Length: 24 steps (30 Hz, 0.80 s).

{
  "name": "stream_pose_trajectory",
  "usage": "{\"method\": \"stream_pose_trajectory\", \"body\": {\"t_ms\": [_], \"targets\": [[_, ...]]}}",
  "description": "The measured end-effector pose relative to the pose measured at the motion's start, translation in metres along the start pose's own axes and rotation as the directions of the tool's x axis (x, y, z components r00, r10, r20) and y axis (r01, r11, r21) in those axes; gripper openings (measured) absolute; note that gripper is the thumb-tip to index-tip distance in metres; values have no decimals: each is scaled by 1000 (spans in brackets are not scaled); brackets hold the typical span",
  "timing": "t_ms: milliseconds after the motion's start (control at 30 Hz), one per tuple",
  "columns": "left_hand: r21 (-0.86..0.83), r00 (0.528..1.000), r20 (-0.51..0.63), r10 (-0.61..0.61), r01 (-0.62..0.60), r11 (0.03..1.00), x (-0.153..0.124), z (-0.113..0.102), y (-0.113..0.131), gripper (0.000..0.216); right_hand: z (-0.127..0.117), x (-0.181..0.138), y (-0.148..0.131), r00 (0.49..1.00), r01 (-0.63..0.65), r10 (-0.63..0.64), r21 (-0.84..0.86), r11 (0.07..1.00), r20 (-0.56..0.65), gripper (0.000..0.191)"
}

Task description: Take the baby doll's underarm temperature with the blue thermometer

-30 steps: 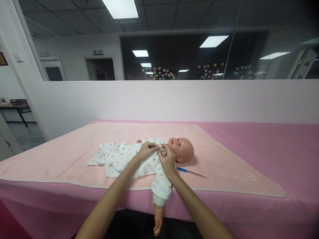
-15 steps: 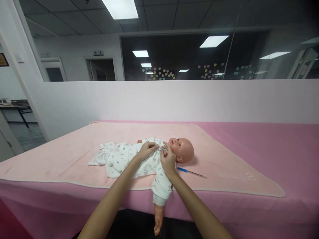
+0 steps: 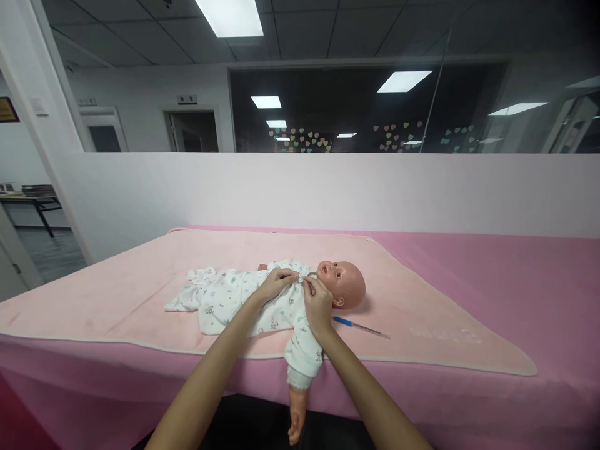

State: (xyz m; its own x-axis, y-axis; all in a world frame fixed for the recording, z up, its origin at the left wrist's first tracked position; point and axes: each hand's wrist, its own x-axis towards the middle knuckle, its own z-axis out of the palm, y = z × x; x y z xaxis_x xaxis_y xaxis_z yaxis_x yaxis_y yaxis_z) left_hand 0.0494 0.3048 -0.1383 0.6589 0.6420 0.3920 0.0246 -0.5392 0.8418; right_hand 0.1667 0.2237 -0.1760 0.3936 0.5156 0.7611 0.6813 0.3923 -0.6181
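Note:
A baby doll (image 3: 344, 284) lies on its back, head to the right, dressed in a white printed romper (image 3: 225, 297). Both of my hands are at the romper's upper front, just below the doll's chin. My left hand (image 3: 277, 284) has its fingertips closed on the collar edge. Opposite it, my right hand (image 3: 317, 303) pinches the cloth by the neck, thumb and forefinger together. Between the fingertips shows a small pale-blue snap button (image 3: 300, 280). One doll arm (image 3: 297, 412) hangs over the table's front edge.
A thermometer-like stick with a blue end (image 3: 359, 326) lies right of my right hand. Beneath the doll spreads a peach blanket (image 3: 422, 300) over a pink table cover (image 3: 539, 281). A white half wall with glass (image 3: 328, 190) stands behind.
My right hand's fingers have drawn together into a tighter pinch near the collar, and the small button now shows between the hands. My left hand stays almost in place.

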Motion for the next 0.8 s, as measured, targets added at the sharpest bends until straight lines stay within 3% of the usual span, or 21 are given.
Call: {"method": "stream_pose_trajectory", "body": {"t_ms": [300, 500, 800], "targets": [[-10, 1000, -9, 2, -2, 1000, -1, 0, -2, 28, 1, 0, -1, 998, 45, -41, -99, 994, 41, 22], [-119, 1000, -15, -20, 18, 993, -2, 2, 2, 28, 2, -1, 2, 998, 51, -48, -86, 995, 32, 21], [-51, 999, -40, -11, 8, 999, -2, 3, 4, 26, 2, -1, 3, 998, 44, -39, -87, 995, 55, 25]]}}
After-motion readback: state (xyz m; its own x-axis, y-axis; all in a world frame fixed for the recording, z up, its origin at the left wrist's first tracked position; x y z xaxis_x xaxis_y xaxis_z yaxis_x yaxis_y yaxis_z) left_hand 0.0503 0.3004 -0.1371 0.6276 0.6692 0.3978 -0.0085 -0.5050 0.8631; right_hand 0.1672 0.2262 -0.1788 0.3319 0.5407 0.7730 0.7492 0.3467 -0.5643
